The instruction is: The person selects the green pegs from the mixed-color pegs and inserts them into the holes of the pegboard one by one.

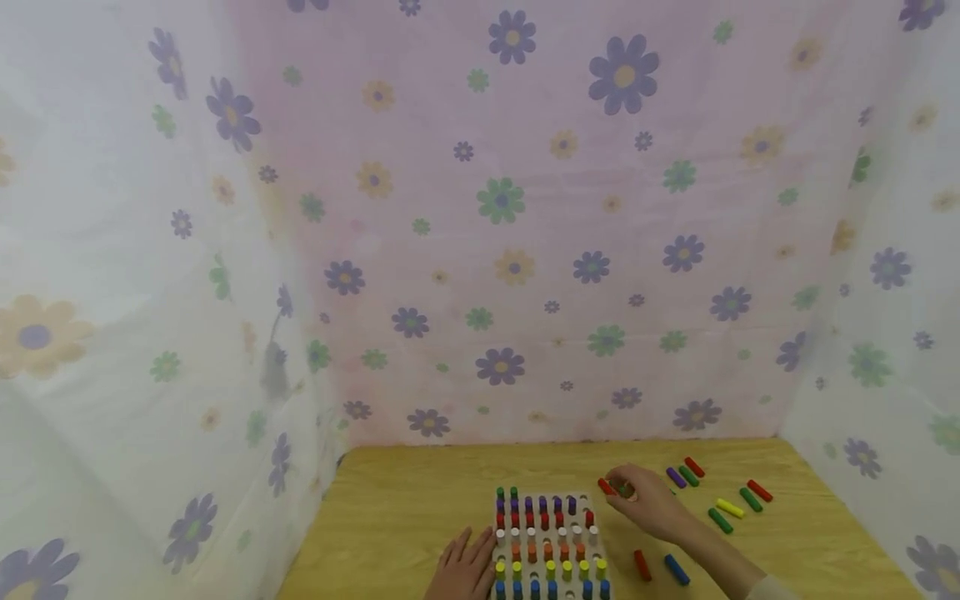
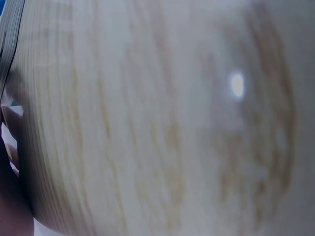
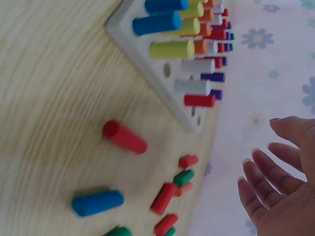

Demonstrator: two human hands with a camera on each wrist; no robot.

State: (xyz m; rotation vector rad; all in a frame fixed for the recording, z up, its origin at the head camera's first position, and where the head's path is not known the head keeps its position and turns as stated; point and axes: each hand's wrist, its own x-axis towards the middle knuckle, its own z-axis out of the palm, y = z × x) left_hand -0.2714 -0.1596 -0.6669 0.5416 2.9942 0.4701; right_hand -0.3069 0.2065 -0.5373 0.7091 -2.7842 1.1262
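Note:
A pale wooden pegboard (image 1: 551, 494) stands on the table, with rows of pegs in green, purple, red, white, orange, yellow and blue and some bare holes. My left hand (image 1: 461, 568) lies at the board's left edge, fingers spread, their tips by its side. Beyond the board's far right corner, my right hand (image 1: 651, 502) is over loose pegs, nearest a red peg (image 1: 606, 486). In the right wrist view its fingers (image 3: 268, 179) are apart and gently bent, with nothing between them. The left wrist view is mostly blurred wood grain.
Right of the board lie a red peg (image 1: 642, 565) and a blue peg (image 1: 677, 569). Farther right are green pegs (image 1: 720, 521), a yellow peg (image 1: 730, 507), red ones and a purple peg (image 1: 676, 477). Flowered cloth (image 1: 501, 367) walls the table at back and sides.

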